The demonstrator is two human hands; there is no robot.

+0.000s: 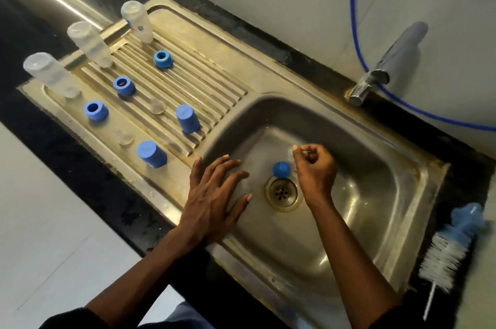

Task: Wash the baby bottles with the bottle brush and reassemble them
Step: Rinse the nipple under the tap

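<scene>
Nearest the camera, the left hand lies flat with its fingers spread and empty on the near-left rim of the stainless steel sink basin. The right hand hangs over the drain, fingers pinched loosely on something small and clear, probably a teat, though it is too faint to be sure. Just left of that hand a blue plastic cap sits in the basin by the drain. At the near right, the blue-handled bottle brush with white bristles lies untouched on the counter. Further left, the ribbed drainboard carries 2 more blue caps, 3 blue screw rings, 2 clear teats and, at the far edge, 3 clear bottles standing upside down. So washing looks nearly finished; I judge these last basin pieces need rinsing, then reassembly starts.
</scene>
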